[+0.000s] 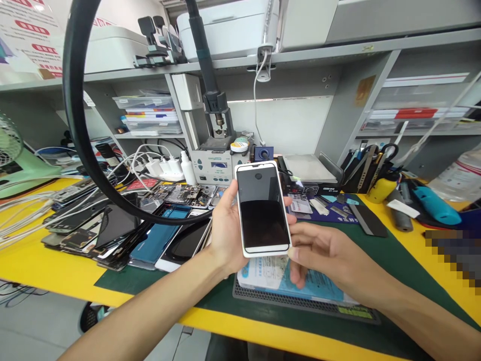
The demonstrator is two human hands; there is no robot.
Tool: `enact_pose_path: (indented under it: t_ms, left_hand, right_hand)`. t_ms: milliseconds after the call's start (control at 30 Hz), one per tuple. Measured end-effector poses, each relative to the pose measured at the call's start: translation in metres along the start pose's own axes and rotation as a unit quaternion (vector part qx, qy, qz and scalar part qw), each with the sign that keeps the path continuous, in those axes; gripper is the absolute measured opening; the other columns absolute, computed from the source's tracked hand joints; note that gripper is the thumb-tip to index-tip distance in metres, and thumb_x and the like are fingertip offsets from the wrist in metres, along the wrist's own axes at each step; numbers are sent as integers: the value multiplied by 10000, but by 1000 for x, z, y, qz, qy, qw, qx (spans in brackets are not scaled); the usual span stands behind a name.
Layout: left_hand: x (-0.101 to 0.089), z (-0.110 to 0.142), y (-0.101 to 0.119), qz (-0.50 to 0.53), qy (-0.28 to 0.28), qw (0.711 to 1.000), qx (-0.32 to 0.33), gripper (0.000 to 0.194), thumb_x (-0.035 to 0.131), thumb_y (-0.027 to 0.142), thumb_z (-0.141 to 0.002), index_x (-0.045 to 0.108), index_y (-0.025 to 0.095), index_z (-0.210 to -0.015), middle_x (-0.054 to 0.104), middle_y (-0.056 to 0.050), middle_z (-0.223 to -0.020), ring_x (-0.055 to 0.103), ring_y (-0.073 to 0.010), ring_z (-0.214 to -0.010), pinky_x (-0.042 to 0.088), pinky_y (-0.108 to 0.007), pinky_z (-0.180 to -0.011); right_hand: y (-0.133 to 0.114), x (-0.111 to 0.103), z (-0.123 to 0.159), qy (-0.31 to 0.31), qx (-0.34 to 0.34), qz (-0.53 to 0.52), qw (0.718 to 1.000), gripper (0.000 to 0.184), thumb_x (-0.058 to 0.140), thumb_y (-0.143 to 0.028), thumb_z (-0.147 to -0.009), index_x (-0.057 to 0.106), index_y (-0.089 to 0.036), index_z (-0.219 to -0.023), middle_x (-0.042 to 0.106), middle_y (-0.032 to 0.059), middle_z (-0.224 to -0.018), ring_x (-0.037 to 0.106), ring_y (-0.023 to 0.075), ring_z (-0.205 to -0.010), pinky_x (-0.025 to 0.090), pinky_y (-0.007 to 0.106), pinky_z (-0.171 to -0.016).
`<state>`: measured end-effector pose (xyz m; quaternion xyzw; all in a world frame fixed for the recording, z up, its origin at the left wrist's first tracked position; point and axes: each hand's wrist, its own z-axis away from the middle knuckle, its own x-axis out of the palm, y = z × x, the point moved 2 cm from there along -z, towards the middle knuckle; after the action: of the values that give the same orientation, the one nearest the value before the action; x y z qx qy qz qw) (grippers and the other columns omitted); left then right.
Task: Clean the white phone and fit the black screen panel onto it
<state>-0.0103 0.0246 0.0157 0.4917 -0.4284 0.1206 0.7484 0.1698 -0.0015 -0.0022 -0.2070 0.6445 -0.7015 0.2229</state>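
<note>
Holding glossy, white-framed phone [263,210]

The left hand [227,233] and right hand [330,250] are seen bare; the left forearm [150,306] and right forearm [417,311] are likewise uncovered, both cut off by the frame's lower corners.

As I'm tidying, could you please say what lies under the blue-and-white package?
A gray perforated pad shows along the package's front edge, on the green mat; the rest is covered.
</note>
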Motion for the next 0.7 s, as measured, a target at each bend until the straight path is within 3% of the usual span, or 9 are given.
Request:
enact_pose_path:
  t_ms: [700]
  left_hand:
    - [1,0,1,11,9,1000,2,917,193,728,-974,728,14,-1184,779,-217,-844,770,-332,-744,613,-452,-730]
  right_hand:
    - [-2,0,0,5,6,13,1000,468,715,-454,-966,637,-125,-1289,751,44,-773,689,145,-652,589,274,-659]
